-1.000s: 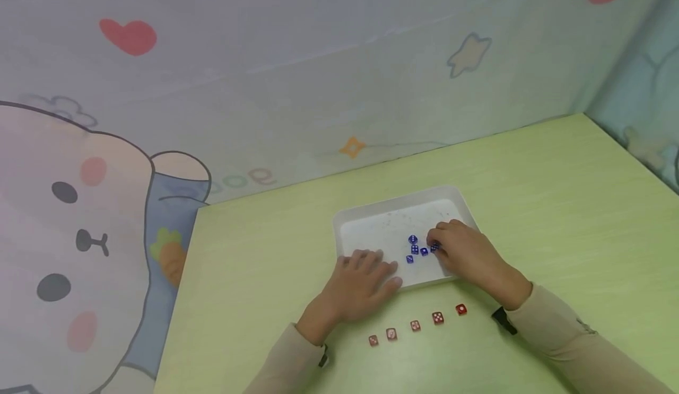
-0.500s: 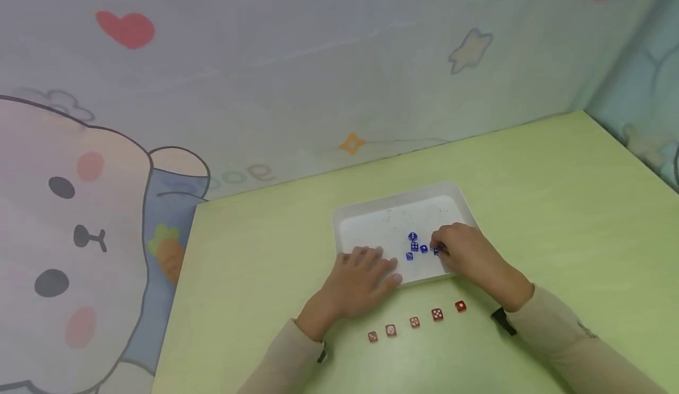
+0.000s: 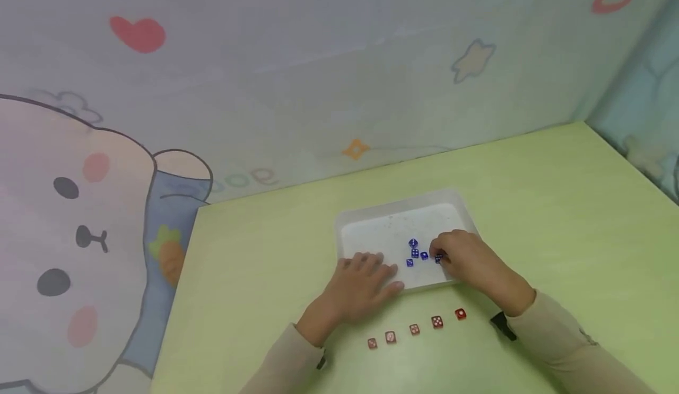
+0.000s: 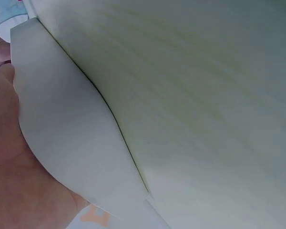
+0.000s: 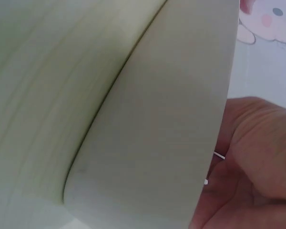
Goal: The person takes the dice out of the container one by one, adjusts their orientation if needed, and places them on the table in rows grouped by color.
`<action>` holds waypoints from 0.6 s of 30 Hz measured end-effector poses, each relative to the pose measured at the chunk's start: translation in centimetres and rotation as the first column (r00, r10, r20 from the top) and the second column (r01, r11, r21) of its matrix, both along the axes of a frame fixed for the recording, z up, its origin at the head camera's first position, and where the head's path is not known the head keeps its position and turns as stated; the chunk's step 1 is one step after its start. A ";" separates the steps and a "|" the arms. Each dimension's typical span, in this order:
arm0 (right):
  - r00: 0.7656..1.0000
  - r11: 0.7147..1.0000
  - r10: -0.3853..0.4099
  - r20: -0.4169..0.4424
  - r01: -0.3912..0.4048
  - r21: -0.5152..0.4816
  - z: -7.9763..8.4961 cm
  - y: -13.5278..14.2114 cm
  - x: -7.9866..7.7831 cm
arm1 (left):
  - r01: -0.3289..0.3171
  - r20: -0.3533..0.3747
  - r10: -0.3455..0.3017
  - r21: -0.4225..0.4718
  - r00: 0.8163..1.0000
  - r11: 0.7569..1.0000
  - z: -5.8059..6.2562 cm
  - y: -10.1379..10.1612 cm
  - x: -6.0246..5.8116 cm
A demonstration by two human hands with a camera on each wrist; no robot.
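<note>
White shallow rectangular tray [image 3: 395, 207], lower centre; its walls apparently keep four small blue cubic dice [image 3: 415, 253] from straying. Left hand [image 3: 358, 285]: fingers spread over the lower-left rim, probably to steady it. Right hand [image 3: 469, 256]: fingers curled, pinches a fifth blue die [image 3: 438, 259] at tray's right. Five red cubic dice [image 3: 414, 329]: spaced row below.

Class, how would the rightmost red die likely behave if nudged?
The red die would probably slide before tipping, as it sits flat on the smooth-looking table. It is likely light, being tiny compared with the right hand. A hard flick might tumble it, given its cube shape.
</note>
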State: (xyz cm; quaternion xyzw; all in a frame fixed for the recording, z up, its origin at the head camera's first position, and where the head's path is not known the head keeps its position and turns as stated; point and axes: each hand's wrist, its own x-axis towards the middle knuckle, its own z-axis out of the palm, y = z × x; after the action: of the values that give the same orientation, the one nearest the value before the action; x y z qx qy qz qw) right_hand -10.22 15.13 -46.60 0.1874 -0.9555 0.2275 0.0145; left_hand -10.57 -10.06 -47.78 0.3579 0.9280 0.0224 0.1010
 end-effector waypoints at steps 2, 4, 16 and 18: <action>1.000 1.000 0.006 0.003 -0.006 -0.013 -0.2 -0.1 -0.2 | -0.011 0.004 0.011 -0.002 1.000 1.000 0.0 -0.1 0.1; 1.000 1.000 0.016 0.005 -0.015 -0.012 -0.3 -0.3 -0.2 | -0.021 0.015 0.021 0.001 1.000 1.000 0.0 -0.3 0.2; 1.000 0.996 0.010 0.002 -0.009 -0.088 0.6 -0.1 1.4 | -0.009 0.005 0.009 0.036 1.000 0.999 -0.2 -0.1 -0.2; 0.999 0.992 0.031 0.023 -0.028 -0.120 0.8 0.0 1.8 | -0.007 0.006 0.007 0.028 1.000 1.000 -0.2 0.1 -0.4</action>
State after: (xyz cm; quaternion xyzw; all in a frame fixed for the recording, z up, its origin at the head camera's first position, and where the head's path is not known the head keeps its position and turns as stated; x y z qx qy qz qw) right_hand -8.41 15.10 -45.75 0.1976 -0.9373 0.2869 0.0103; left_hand -10.94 -9.93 -48.02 0.3558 0.9286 0.0369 0.0987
